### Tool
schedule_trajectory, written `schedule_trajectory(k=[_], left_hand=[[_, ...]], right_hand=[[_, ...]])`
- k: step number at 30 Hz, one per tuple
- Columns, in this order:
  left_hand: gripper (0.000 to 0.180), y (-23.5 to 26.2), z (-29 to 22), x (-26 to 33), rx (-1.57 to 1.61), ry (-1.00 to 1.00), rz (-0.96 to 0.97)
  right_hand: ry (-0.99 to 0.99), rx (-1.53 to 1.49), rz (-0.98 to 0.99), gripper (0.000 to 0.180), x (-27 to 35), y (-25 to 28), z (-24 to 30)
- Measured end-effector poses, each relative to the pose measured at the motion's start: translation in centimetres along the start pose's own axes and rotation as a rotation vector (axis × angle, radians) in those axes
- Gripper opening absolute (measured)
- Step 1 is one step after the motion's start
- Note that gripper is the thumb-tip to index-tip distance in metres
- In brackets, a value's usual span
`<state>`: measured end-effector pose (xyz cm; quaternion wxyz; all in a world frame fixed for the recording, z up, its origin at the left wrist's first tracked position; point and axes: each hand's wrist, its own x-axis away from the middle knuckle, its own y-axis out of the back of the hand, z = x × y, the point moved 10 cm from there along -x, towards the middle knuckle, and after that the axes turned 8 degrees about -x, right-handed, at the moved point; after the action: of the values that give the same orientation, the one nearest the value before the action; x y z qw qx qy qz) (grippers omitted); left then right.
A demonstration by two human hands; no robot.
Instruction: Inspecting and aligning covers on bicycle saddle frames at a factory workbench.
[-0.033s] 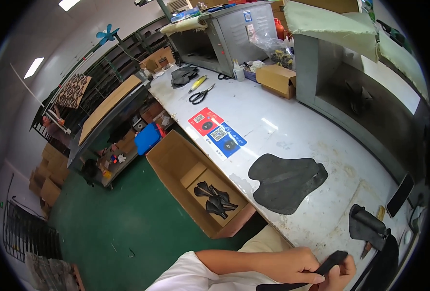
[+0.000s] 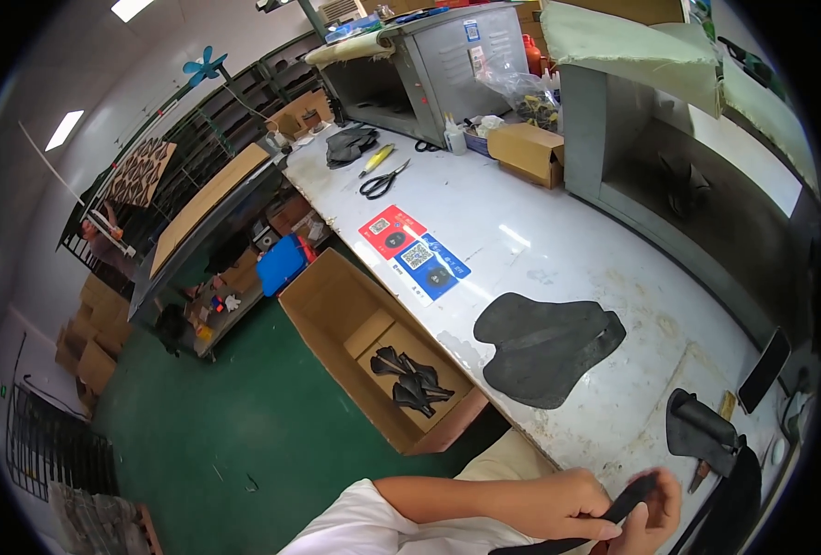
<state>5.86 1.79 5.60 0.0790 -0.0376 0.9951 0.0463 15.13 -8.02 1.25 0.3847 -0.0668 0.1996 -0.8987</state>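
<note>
At the lower right, near the table's front edge, my left hand (image 2: pixel 572 504) is closed on a long black piece (image 2: pixel 625 500) that looks like rubber or leather. My right hand (image 2: pixel 655 513) grips the same piece by its upper end, its fingers curled around that end. The rest of the piece runs down to the left below my left wrist. Beyond my hands a flat black sheet (image 2: pixel 549 350) with a wavy outline lies on the white table (image 2: pixel 512 250). To the right of my hands sits a folded black piece (image 2: pixel 702 424).
Left of the table stands an open cardboard box (image 2: pixel 336 319) with several black parts inside. Scissors (image 2: pixel 384 180) and a yellow cutter (image 2: pixel 376 161) lie farther back. A metal cabinet (image 2: pixel 588 129) is at the right, near a phone (image 2: pixel 764 372). Another person (image 2: pixel 105 236) is far left.
My right hand's fingers have shifted up and over the black piece's upper end, covering more of it. My left hand stays nearly where it was.
</note>
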Motion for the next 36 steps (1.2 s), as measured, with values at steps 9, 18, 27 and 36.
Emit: schedule_trajectory(k=[9,18,27,36], left_hand=[[0.019,3.8,-2.1,0.7,-0.109,-0.269,-0.516],[0.015,7.4,3.8,1.0,-0.098,0.112,-0.629],[0.027,2.1,6.4,-0.2,0.498,0.221,-0.494],[0.022,-6.3,10.0,3.3,0.757,0.522,-0.027]], right_hand=[[0.141,0.726,0.156,0.038,3.3,-5.2,1.9],[-0.161,0.184,0.245,0.039,0.7,-5.3,-1.1],[-0.076,0.291,0.190,0.039,0.2,-3.6,0.7],[0.089,0.441,0.183,0.034,-1.2,-3.0,3.0]])
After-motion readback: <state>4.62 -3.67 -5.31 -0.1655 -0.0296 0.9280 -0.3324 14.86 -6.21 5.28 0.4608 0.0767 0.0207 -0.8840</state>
